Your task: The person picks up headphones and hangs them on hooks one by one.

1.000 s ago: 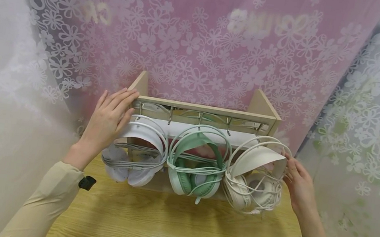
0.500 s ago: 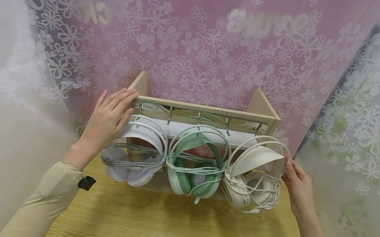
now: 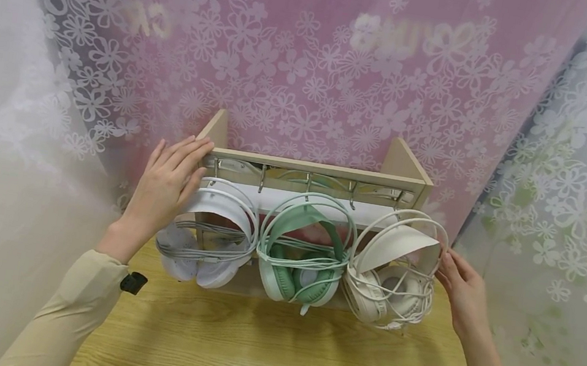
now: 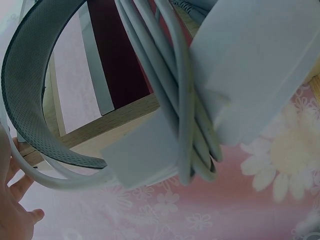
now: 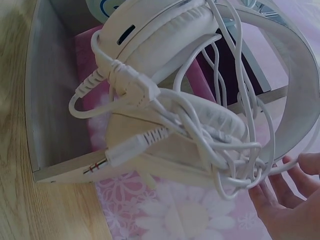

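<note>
My left hand (image 3: 165, 185) rests with extended fingers on the left end of a wooden rack (image 3: 323, 167), beside white headphones (image 3: 226, 202) with a grey cable wrapped round them. At the right end, my right hand (image 3: 465, 292) has thumb and fingertips at the outer side of the headband of cream headphones (image 3: 399, 246). In the right wrist view, that thin outer band passes between the thumb and fingers of the right hand (image 5: 290, 195), near the tangled cable (image 5: 200, 135) and its plug (image 5: 125, 150). Green headphones (image 3: 275, 279) hang between the other two, apart from both hands.
A metal hook rail (image 3: 381, 191) runs along the rack's front, with bare hooks between the headphones. The rack stands on a wood-grain table (image 3: 260, 352). Behind it hangs a pink flowered curtain (image 3: 308, 73), and whitish sheets (image 3: 569, 244) close in both sides.
The cream headphones have shifted very slightly left against the rack. My right hand has lowered a little, its fingers still at the headband. My left hand stays put.
</note>
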